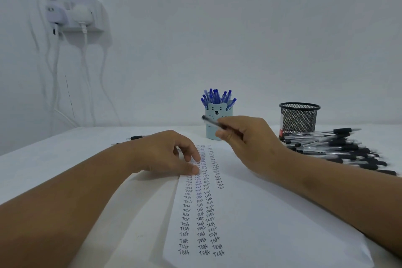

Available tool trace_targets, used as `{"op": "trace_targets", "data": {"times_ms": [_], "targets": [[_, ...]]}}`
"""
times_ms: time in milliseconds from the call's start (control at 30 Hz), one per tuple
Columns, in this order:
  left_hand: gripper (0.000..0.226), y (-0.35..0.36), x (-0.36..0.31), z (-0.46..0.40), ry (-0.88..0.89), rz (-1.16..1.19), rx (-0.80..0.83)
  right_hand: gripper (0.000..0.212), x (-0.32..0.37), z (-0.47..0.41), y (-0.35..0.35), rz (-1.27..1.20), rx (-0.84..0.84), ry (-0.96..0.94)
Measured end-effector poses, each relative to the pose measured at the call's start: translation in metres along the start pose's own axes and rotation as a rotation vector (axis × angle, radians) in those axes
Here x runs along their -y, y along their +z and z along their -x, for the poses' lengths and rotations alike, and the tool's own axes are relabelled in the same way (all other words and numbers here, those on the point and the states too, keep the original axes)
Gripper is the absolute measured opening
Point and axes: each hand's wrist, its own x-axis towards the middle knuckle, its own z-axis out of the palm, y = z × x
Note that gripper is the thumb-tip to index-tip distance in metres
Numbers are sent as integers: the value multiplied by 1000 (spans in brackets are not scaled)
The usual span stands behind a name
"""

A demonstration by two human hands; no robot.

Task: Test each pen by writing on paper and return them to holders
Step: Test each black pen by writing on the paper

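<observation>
While the right hand (245, 137) pinches a black pen (214, 123) between thumb and fingers, raised above the desk (54, 159) in front of the blue cup (218, 124), the left hand (165, 154) rests on the paper (272, 213) with fingers loosely bent, its fingertips pressing the sheet near the top of the written columns and grasping nothing. The pen lies roughly level in the grip, its far end pointing left; motion blur hides which end is the tip.

Such a pen looks light, stiff and smooth-barrelled, so a light pinch should do; the dark rubbery sleeve near one end seems the surest place to hold, since the clear plastic may slip. The paper is thin and would slide or buckle without the pressing hand.

Rows of the word "Test" run down the sheet in four columns, the rightmost one short. Behind it, the blue cup holds blue-capped pens (217, 97) upright. To its right stands a black mesh holder (299, 118), seemingly with room in it. A heap of black pens (339, 146) sprawls just beside and before that holder, likely crowding any reach toward it. Another loose pen (138, 137) lies beyond the left hand. On the wall at left hangs a shelf (87, 15) with plugs and cables.
</observation>
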Motion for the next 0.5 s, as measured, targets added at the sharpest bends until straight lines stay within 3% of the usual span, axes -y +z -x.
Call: {"op": "trace_targets", "data": {"times_ms": [267, 500], "targets": [[24, 0, 0, 0, -4, 12, -3, 17, -1, 2, -1, 87, 100, -69], [21, 0, -1, 1, -6, 18, -4, 14, -2, 2, 0, 105, 88, -68]]}}
